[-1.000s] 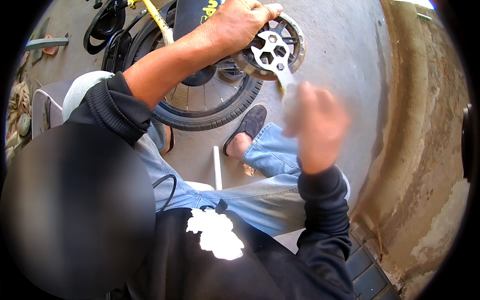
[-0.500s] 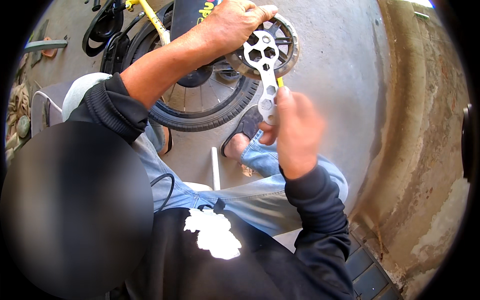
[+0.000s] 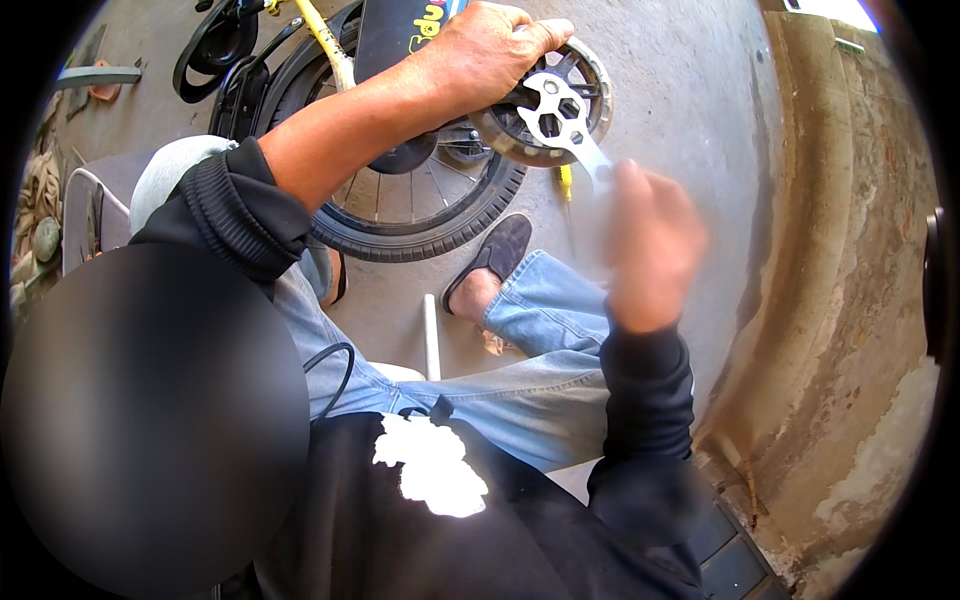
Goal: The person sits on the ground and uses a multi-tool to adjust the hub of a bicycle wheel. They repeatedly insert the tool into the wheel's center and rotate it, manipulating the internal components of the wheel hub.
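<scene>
My left hand reaches across the bicycle and grips the top of a small training wheel, thumb along its rim, other fingers mostly hidden. A flat silver multi-hole wrench lies over the training wheel's middle, its head near the hub. Blurred by motion, my right hand is closed on the wrench's handle end. Whether the wrench sits on a nut, I cannot tell. Behind stands the bicycle's larger spoked wheel with a black tyre.
A yellow-handled tool with a thin shaft lies on the concrete floor beyond my shoe. The yellow bicycle frame is at the upper left. A stained wall runs along the right. A grey cushioned seat is at the left.
My right hand has swung to the right, turning the wrench's handle with it. My left hand and the training wheel have shifted slightly right. More of the yellow-handled tool shows.
</scene>
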Action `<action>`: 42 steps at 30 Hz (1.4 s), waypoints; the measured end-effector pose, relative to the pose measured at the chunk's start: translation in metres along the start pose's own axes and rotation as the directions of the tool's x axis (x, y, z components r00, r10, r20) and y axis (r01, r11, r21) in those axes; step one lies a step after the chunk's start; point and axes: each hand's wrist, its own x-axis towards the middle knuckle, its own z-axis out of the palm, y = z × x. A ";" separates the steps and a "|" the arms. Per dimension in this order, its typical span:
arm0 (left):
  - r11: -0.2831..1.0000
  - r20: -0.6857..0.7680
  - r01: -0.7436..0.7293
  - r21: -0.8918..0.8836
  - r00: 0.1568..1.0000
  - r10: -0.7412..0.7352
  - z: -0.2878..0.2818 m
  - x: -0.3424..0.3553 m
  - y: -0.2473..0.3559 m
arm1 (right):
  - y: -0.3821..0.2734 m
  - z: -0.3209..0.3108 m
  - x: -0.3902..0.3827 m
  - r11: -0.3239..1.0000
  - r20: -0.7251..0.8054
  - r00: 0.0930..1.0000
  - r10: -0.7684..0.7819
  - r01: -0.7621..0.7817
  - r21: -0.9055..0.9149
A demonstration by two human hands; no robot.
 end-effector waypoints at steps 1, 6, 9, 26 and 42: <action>1.000 0.001 0.004 -0.007 1.000 -0.004 0.000 0.000 0.000 | -0.001 0.000 0.003 1.000 -0.016 1.000 0.015 -0.015 0.005; 1.000 -0.027 -0.005 0.029 1.000 0.005 0.000 0.000 0.000 | -0.012 0.003 0.023 0.993 -0.130 0.985 0.117 -0.118 0.002; 0.999 -0.020 0.035 0.009 0.999 -0.034 0.000 -0.001 0.003 | -0.008 0.003 0.032 0.995 -0.142 0.985 0.097 -0.092 0.042; 0.999 0.049 -0.039 0.006 0.998 0.038 0.000 0.006 -0.003 | -0.009 0.022 0.086 0.983 -0.195 0.981 -0.023 0.059 0.177; 0.995 0.143 -0.007 -0.096 0.989 0.021 -0.005 0.005 -0.002 | -0.016 0.068 0.138 0.996 0.073 0.994 -0.081 0.082 -0.019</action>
